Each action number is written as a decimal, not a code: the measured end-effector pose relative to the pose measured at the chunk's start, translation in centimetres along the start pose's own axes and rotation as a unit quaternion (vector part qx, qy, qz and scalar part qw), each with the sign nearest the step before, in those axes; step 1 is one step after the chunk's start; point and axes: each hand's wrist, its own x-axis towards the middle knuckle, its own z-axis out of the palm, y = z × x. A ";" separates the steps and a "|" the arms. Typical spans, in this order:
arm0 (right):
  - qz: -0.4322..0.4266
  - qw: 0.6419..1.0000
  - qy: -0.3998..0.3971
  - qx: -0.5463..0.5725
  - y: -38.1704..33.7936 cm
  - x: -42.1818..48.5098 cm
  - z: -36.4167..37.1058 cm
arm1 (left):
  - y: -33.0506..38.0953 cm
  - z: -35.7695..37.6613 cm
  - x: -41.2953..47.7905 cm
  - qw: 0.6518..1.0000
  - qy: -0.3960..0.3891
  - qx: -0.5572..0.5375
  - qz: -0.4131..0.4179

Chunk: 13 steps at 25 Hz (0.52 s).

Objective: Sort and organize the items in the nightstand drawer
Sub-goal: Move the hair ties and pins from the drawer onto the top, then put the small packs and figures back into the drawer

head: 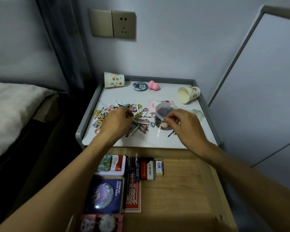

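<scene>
1. Shows a nightstand top (157, 91) strewn with a pile of hair ties and hairpins (99, 117), probably tipped out there for sorting.
2. Places the left hand (117, 121) over that pile, fingers curled down into it; grip hidden, impossible to tell.
3. Catches the right hand (182, 124) pinching what looks like a pink hair tie (167, 125) at a clear jar (164, 108), likely to drop it inside.
4. Reveals the open drawer (182, 190) below, with boxes (107, 193) lined along its left side.
</scene>
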 end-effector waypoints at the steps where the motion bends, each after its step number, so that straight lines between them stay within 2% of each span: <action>1: -0.008 1.000 0.004 -0.009 -0.3 0.6 -0.1 | 0.0 -0.2 0.0 1.000 -0.005 -0.006 -0.004; 4: -0.003 0.999 -0.016 -0.050 -0.6 3.4 -0.3 | 0.2 -0.9 0.1 0.999 -0.019 -0.040 -0.011; 7: 0.042 0.997 -0.054 -0.048 0.6 8.0 -0.5 | 0.7 -1.3 0.9 0.997 -0.030 -0.070 -0.014; 10: 0.107 0.975 -0.191 -0.044 2.3 12.9 -0.5 | 1.5 -1.8 2.7 0.997 -0.037 -0.067 -0.011; 13: 0.121 0.923 -0.343 -0.129 3.8 16.5 0.9 | 1.7 -2.0 5.0 0.995 -0.055 -0.082 -0.025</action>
